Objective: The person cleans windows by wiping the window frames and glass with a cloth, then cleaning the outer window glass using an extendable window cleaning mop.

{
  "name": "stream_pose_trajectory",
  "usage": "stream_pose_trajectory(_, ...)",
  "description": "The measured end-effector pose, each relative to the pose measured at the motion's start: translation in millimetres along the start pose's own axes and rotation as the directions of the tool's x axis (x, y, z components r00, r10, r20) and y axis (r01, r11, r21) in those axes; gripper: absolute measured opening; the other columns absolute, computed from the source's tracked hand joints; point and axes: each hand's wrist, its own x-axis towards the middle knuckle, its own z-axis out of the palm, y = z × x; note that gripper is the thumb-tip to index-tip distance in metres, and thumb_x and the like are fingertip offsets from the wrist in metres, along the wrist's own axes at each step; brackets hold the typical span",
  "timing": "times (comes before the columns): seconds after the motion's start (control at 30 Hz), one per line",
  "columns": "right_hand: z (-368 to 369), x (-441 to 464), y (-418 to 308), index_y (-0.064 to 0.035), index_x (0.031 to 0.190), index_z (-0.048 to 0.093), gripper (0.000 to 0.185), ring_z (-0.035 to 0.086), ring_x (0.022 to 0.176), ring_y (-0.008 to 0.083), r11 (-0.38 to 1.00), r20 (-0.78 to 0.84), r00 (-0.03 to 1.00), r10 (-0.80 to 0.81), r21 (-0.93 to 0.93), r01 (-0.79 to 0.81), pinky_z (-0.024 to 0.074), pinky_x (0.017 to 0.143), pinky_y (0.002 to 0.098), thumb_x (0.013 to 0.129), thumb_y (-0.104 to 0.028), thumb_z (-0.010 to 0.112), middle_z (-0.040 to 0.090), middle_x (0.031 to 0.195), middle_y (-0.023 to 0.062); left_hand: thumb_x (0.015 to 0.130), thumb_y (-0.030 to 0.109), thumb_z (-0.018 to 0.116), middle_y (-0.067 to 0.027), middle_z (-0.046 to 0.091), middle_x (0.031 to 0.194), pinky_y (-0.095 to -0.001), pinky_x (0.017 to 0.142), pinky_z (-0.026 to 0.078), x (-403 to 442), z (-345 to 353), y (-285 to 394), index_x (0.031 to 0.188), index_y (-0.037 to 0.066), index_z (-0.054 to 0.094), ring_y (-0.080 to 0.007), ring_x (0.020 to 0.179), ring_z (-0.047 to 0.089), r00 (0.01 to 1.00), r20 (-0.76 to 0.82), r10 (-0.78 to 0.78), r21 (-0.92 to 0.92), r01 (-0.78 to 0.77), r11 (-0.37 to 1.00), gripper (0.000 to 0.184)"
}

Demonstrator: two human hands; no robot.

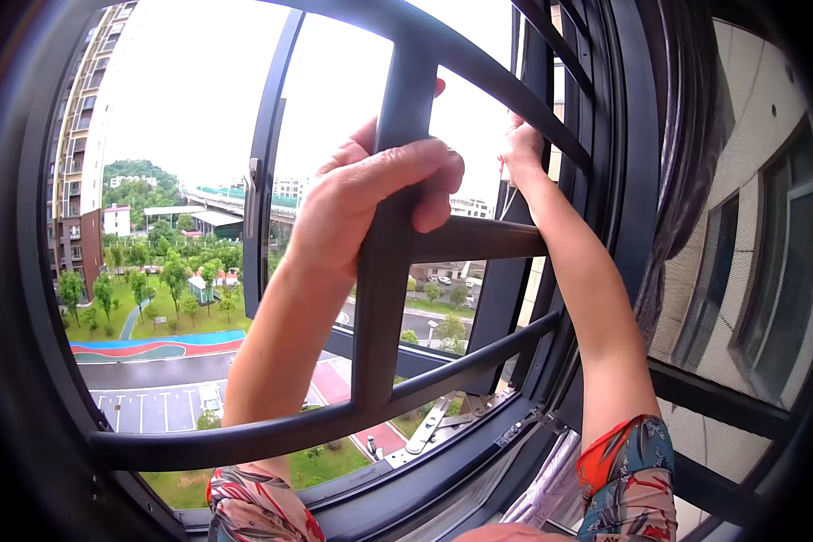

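My left hand (361, 194) is wrapped round the dark upright bar (384, 298) of a window guard, thumb across its near face and fingers curled behind it. My right arm reaches between the bars at the right. At its end my right hand (522, 149) is raised beside the dark frame on the far side, fingers closed and partly hidden. A thin pale strand (508, 194) hangs just below that hand; whether the fingers grip it is too small to tell. An open window sash (266, 117) with a handle (251, 185) stands outside the guard.
Dark crossbars (479, 239) and a lower rail (244, 440) surround both arms. A metal hinge arm (429, 429) lies on the sill. A dark curtain (682, 135) hangs at the right. Far below are trees, a parking area (154, 411) and a tall building (77, 135).
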Motion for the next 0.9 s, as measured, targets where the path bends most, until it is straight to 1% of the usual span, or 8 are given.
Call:
stream_pose_trajectory(0.07,4,7,6,-0.006,0.085,0.046,0.037,0.042,0.031,0.0143,0.998,-0.017,0.998,-0.055,0.009,0.055,0.0305,0.025,0.0295,0.093,-0.041,0.039,0.043,0.05,0.0038,0.079,0.003,0.057,-0.0073,0.053,0.068,-0.0224,0.049,0.039,-2,3,-2,0.121,-0.002,0.041,-0.009,0.049,0.045,1.0,-0.018,-0.011,-0.071,0.01,0.997,0.045)
stream_pose_trajectory(0.2,20,28,5,-0.0038,0.073,0.049,0.034,0.045,0.031,0.018,0.998,-0.047,0.997,0.057,-0.005,-0.057,0.0335,0.026,0.0311,0.09,-0.032,0.039,0.044,0.046,0.0076,0.076,0.001,0.061,-0.0056,0.054,0.071,-0.0213,0.05,0.038,-3,1,-3,0.121,-0.001,0.042,-0.0092,0.051,0.048,1.0,-0.015,-0.02,-0.193,0.017,0.981,0.049)
stream_pose_trajectory(0.3,27,35,2,-0.0045,0.091,0.052,0.039,0.049,0.038,0.0215,0.996,0.042,0.997,0.068,-0.06,-0.065,0.0362,0.03,0.0344,0.086,-0.043,0.045,0.054,0.064,0.0113,0.076,0.002,0.062,-0.0046,0.055,0.073,-0.0199,0.049,0.037,-5,3,-2,0.122,0.0,0.042,-0.0085,0.053,0.048,0.999,-0.038,-0.036,-0.209,0.027,0.978,0.05)
stream_pose_trajectory(0.33,30,39,-5,-0.0051,0.092,0.05,0.039,0.049,0.037,0.0213,0.995,0.046,0.999,0.019,-0.098,-0.015,0.0359,0.03,0.0341,0.086,-0.043,0.045,0.054,0.064,0.0109,0.077,0.001,0.054,-0.0073,0.05,0.07,-0.0216,0.051,0.036,-4,7,1,0.125,-0.002,0.038,-0.01,0.05,0.043,0.998,-0.054,-0.043,-0.206,0.031,0.978,0.052)
stream_pose_trajectory(0.5,41,44,-18,-0.0051,0.095,0.043,0.036,0.048,0.037,0.0192,0.982,0.075,0.99,-0.118,-0.136,0.128,0.0372,0.033,0.0307,0.092,-0.04,0.036,0.052,0.061,0.0098,0.076,-0.001,0.055,-0.0063,0.049,0.07,-0.021,0.051,0.035,-4,4,1,0.125,0.0,0.039,-0.01,0.052,0.043,0.995,-0.045,-0.085,-0.238,0.072,0.969,0.052)
stream_pose_trajectory(0.7,33,23,-75,0.0021,0.093,0.048,0.042,0.05,0.04,0.0195,0.984,0.09,0.996,0.008,-0.176,0.008,0.04,0.037,0.0308,0.093,-0.038,0.033,0.054,0.063,0.0123,0.075,0.003,0.064,-0.0026,0.054,0.076,-0.0193,0.049,0.037,-5,0,-4,0.12,0.001,0.044,-0.0075,0.054,0.047,0.997,-0.017,-0.077,-0.315,0.068,0.947,0.049)
stream_pose_trajectory(0.73,32,20,-85,0.0012,0.092,0.05,0.04,0.06,0.057,0.0252,0.969,0.12,0.991,0.054,-0.247,-0.023,0.0483,0.051,0.036,0.092,-0.036,0.035,0.06,0.071,0.0154,0.075,0.003,0.063,-0.0024,0.054,0.076,-0.0193,0.049,0.037,-5,-1,-5,0.12,0.001,0.045,-0.0073,0.054,0.047,0.998,-0.006,-0.067,-0.315,0.062,0.947,0.048)
stream_pose_trajectory(0.9,51,33,-82,0.0008,0.093,0.05,0.039,0.061,0.065,0.0273,0.967,0.082,0.996,0.037,-0.255,-0.015,0.0486,0.058,0.0382,0.093,-0.035,0.034,0.061,0.076,0.0163,0.077,0.005,0.06,-0.002,0.052,0.077,-0.0189,0.049,0.036,-5,-2,-6,0.116,0.001,0.046,-0.0065,0.056,0.045,0.999,0.003,-0.046,-0.241,0.045,0.97,0.041)
